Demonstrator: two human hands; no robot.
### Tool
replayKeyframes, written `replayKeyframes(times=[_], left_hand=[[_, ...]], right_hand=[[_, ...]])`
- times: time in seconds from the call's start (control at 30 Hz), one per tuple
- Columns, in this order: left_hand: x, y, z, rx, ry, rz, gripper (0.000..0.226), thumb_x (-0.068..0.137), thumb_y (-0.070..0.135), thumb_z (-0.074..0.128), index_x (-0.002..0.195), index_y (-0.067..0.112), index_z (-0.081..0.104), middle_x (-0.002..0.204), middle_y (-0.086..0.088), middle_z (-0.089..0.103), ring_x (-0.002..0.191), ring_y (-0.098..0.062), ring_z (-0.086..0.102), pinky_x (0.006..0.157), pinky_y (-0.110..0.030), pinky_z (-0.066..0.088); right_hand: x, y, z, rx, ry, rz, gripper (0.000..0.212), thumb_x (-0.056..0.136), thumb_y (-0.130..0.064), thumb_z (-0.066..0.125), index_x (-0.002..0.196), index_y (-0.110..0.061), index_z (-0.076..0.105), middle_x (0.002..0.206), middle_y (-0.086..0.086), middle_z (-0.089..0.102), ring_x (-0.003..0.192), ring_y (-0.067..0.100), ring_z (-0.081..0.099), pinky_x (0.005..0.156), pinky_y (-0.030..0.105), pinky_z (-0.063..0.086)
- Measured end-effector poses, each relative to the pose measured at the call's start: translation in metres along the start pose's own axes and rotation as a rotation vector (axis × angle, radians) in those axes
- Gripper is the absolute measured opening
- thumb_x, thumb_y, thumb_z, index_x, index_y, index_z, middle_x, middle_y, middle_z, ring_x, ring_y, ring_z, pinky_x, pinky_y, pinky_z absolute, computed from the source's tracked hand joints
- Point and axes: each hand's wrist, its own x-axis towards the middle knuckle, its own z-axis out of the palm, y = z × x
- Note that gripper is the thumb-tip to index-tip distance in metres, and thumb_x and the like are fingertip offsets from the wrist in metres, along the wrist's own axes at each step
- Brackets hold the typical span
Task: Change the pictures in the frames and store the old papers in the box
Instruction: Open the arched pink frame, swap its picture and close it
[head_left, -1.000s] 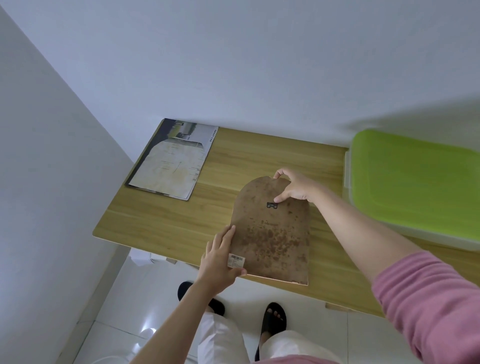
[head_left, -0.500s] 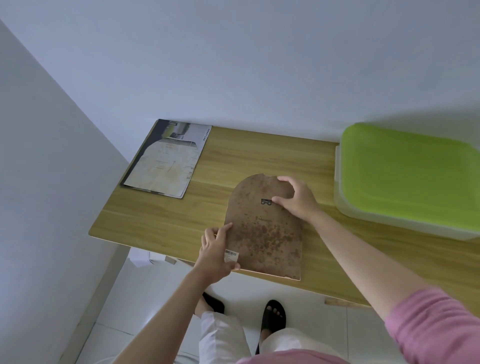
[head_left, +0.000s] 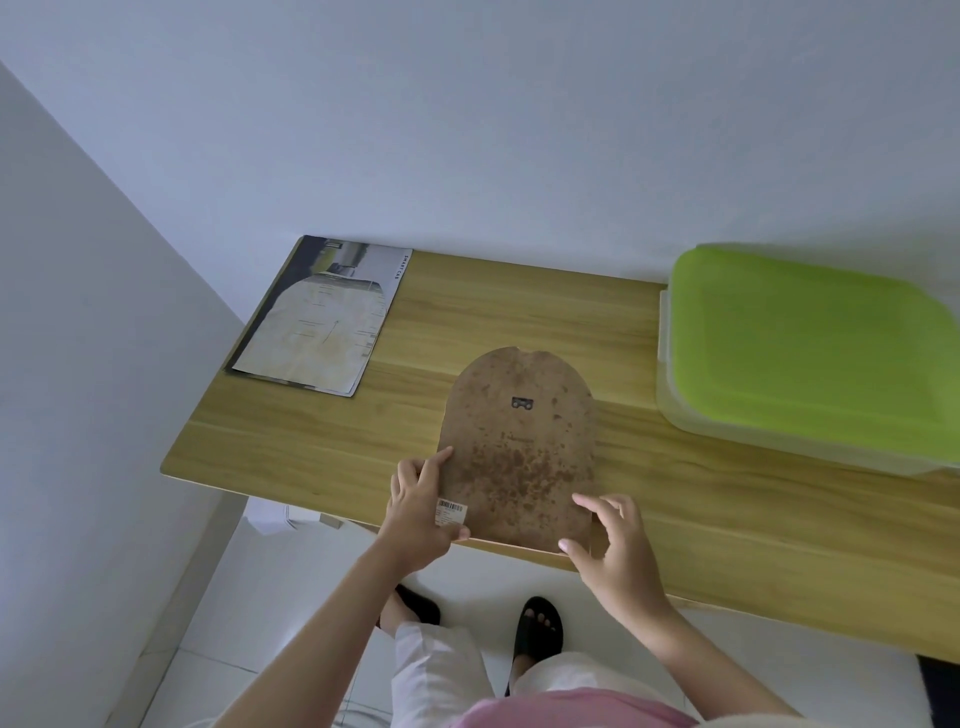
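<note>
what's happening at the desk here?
A person is working on an arch-topped picture frame lying face-down on the wooden desk, its stained brown backing up. The left hand holds the frame's near left corner by the barcode sticker; the right hand has fingers at the near right corner. A stack of papers lies at the far left, and the green-lidded box sits closed on the right.

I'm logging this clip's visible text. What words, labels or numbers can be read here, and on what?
"SMART CAB", as far as it can be made out: along the right edge of the magazine.
Barcode sticker on the arched backing board: too small to read.
Print on the paper on the magazine: too faint.
</note>
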Motion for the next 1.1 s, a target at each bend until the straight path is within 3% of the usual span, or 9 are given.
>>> replayKeyframes(times=[0.3,0.43,0.57,0.7,0.83,1.0,1.1], left_hand=[[0.011,-0.025,-0.035,-0.057,0.035,-0.069,0.104,0.065,0.022,0.081,0.145,0.032,0.017,0.114,0.002,0.024,0.111,-0.014,0.023,0.105,-0.035,0.027],[0.023,-0.041,-0.065,-0.023,0.038,-0.11,0.102,0.066,0.019,0.081,0.146,0.03,0.019,0.113,0.002,0.024,0.109,-0.015,0.024,0.107,-0.04,0.03],[0.033,-0.054,-0.091,-0.003,0.024,-0.14,0.1,0.067,0.018,0.081,0.147,0.03,0.022,0.112,0.002,0.024,0.107,-0.015,0.025,0.106,-0.038,0.032],[0.037,-0.059,-0.102,0.008,-0.009,-0.138,0.101,0.068,0.018,0.081,0.148,0.029,0.02,0.115,0.002,0.023,0.108,-0.013,0.022,0.107,-0.035,0.03],[0.037,-0.056,-0.108,0.009,0.02,-0.111,0.102,0.069,0.017,0.08,0.148,0.028,0.017,0.114,0.003,0.02,0.108,-0.013,0.019,0.104,-0.032,0.029],[0.03,-0.042,-0.113,0.008,0.073,-0.024,0.104,0.067,0.02,0.081,0.148,0.028,0.017,0.115,0.002,0.021,0.11,-0.015,0.02,0.105,-0.034,0.028],[0.023,-0.021,-0.104,-0.018,0.07,0.036,0.106,0.065,0.025,0.082,0.148,0.027,0.017,0.117,0.004,0.022,0.113,-0.014,0.021,0.107,-0.035,0.029]], right_hand=[[0.03,-0.039,0.034,-0.06,-0.046,0.048,0.051,0.073,-0.018,0.077,0.121,-0.023,0.06,0.113,-0.004,0.043,0.082,0.009,0.049,0.062,0.016,0.037],[0.046,-0.066,0.061,-0.051,-0.059,0.067,0.05,0.075,-0.022,0.076,0.122,-0.024,0.059,0.119,0.0,0.046,0.088,0.009,0.05,0.066,0.021,0.04],[0.053,-0.091,0.08,-0.047,-0.06,0.1,0.05,0.077,-0.025,0.074,0.124,-0.025,0.058,0.121,-0.002,0.045,0.078,0.009,0.049,0.066,0.023,0.042],[0.052,-0.103,0.093,-0.036,-0.041,0.108,0.051,0.076,-0.024,0.074,0.124,-0.024,0.058,0.113,-0.004,0.044,0.078,0.01,0.049,0.067,0.02,0.041],[0.051,-0.106,0.098,0.036,0.009,0.102,0.05,0.075,-0.017,0.075,0.123,-0.019,0.059,0.103,-0.004,0.042,0.092,0.012,0.047,0.085,0.025,0.046],[0.052,-0.108,0.08,0.152,0.041,0.1,0.047,0.079,-0.008,0.069,0.123,-0.02,0.055,0.109,0.0,0.041,0.088,0.002,0.046,0.076,0.005,0.04],[0.049,-0.094,0.058,0.196,0.067,0.109,0.048,0.079,-0.005,0.068,0.123,-0.019,0.055,0.111,0.001,0.041,0.09,0.001,0.046,0.073,0.003,0.04]])
